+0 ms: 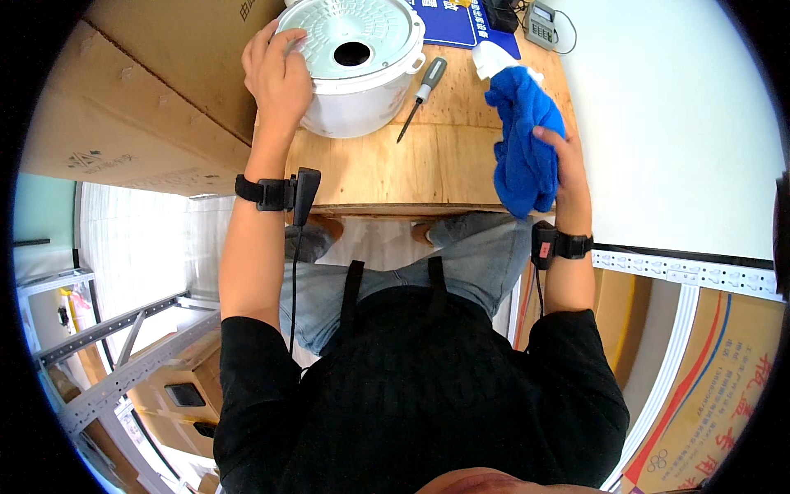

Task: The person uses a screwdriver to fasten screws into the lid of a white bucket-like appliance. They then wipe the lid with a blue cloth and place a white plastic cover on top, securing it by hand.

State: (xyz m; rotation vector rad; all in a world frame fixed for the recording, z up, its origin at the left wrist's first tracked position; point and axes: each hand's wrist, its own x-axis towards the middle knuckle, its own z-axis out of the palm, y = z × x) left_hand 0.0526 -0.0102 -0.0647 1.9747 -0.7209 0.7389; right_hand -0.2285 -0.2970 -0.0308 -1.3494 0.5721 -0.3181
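Observation:
A white, round appliance body (354, 103) that looks like a rice cooker stands near the far edge of the wooden table. Its pale green top (362, 29) has small slots and a dark round hole. My left hand (280, 78) grips the body's left side, fingers curled over the rim. At the right of the table my right hand (566, 160) is closed around a crumpled blue cloth (524, 140). Just beyond the cloth a white plastic piece (492, 59), perhaps a spray bottle head, shows in part. A screwdriver (423, 97) with a grey handle lies between my hands.
Large cardboard boxes (140, 123) crowd the left side of the wooden table (370, 177). A blue printed sheet (448, 25) and a small grey device with keys (541, 25) lie at the back. On the right is a white surface (675, 123).

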